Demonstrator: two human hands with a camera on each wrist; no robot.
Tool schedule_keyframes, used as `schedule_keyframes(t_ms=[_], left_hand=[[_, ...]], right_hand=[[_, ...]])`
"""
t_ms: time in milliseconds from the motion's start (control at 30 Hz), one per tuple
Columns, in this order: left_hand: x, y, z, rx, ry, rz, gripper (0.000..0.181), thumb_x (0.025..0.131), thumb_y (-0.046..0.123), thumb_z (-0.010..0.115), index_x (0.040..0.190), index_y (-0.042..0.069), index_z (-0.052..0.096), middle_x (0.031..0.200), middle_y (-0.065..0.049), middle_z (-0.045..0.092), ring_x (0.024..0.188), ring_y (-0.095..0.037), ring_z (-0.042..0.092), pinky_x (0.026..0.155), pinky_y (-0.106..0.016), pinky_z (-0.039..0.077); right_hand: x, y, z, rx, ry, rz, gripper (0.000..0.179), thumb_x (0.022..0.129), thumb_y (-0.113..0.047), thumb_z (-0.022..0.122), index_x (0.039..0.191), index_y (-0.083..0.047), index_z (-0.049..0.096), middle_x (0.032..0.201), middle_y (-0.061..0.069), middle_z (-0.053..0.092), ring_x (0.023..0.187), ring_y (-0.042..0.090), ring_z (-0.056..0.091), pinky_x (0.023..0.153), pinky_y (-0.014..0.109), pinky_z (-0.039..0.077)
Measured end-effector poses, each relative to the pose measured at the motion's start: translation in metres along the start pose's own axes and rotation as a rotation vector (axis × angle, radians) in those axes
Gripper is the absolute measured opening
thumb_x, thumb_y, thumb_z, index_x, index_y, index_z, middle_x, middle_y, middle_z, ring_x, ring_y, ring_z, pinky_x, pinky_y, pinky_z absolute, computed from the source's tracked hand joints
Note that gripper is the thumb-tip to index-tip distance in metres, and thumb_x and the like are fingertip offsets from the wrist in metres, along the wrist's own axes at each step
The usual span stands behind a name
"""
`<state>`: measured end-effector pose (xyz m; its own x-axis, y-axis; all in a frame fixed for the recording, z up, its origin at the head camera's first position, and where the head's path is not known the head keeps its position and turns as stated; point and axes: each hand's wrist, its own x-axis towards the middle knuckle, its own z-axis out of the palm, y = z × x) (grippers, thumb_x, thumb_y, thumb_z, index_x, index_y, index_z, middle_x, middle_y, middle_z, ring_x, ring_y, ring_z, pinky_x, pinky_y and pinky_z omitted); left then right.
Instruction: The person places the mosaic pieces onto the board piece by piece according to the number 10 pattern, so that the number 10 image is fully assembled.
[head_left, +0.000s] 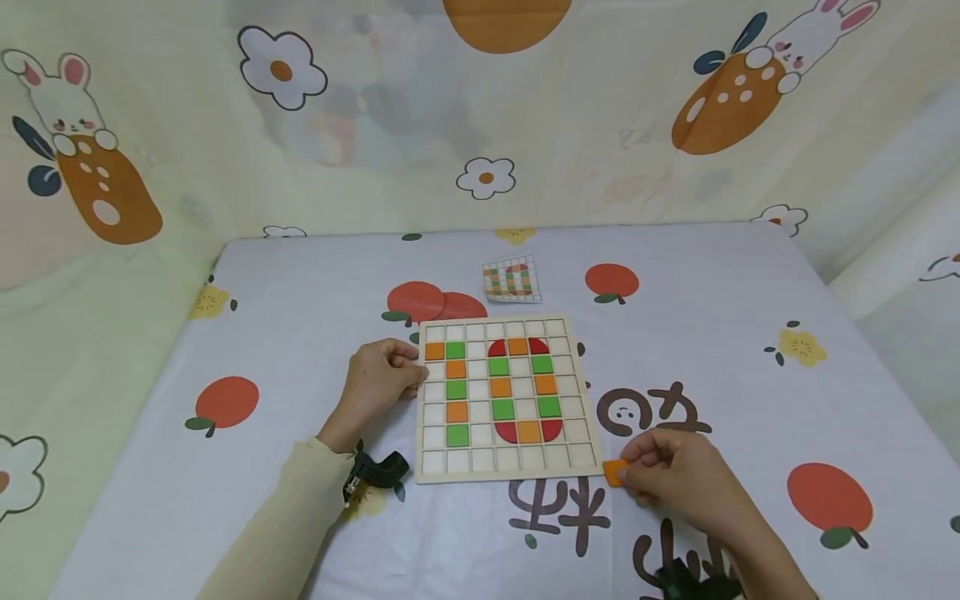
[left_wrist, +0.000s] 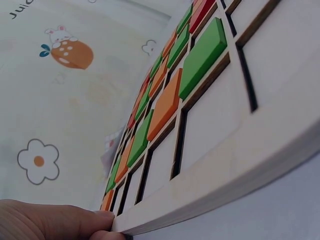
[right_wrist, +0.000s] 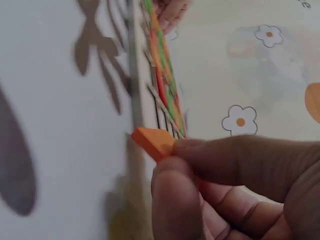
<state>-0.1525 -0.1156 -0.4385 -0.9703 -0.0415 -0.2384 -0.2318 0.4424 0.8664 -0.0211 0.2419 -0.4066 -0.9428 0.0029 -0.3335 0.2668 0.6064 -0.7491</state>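
Note:
A wooden grid board (head_left: 480,460) lies flat on the table, with orange, green and red tiles in some of its square cells. My left hand (head_left: 380,377) pinches the board's left edge, near an orange tile (head_left: 457,369). In the left wrist view, the thumb and a finger of the left hand (left_wrist: 60,221) meet the board's rim (left_wrist: 210,187). Just off the front right corner, my right hand (head_left: 675,471) pinches a loose orange square tile (head_left: 614,472). The right wrist view shows that tile (right_wrist: 154,142) tilted between thumb and index finger.
A small printed pattern card (head_left: 512,279) lies behind the board, its coloured grid facing up. The tablecloth (head_left: 300,333) carries printed fruit and lettering. A patterned curtain (head_left: 390,192) rises at the table's back edge.

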Motion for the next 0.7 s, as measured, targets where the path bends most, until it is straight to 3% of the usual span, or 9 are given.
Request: schedule_keyframes(t_ms=[300,700], left_hand=[[0.0,-0.002,0.001,-0.002,0.01,0.014,0.022,0.089,0.007,0.081,0.107,0.002,0.071,0.083,-0.01,0.067,0.061,-0.016,0.065,0.059,-0.023,0.059],[0.001,-0.004,0.0,-0.015,0.007,0.019,0.02,0.088,0.007,0.081,0.105,0.001,0.071,0.082,-0.01,0.066,0.061,-0.015,0.065,0.059,-0.024,0.06]], right_hand=[[0.02,-0.02,0.013,0.301,-0.139,-0.028,0.027,0.09,-0.004,0.075,0.112,0.011,0.068,0.088,0.012,0.073,0.069,0.022,0.07,0.066,0.03,0.063],[0.051,-0.065,0.058,0.419,-0.288,-0.02,0.019,0.093,-0.006,0.074,0.107,0.007,0.07,0.081,0.011,0.074,0.065,0.017,0.07,0.064,0.029,0.063]])
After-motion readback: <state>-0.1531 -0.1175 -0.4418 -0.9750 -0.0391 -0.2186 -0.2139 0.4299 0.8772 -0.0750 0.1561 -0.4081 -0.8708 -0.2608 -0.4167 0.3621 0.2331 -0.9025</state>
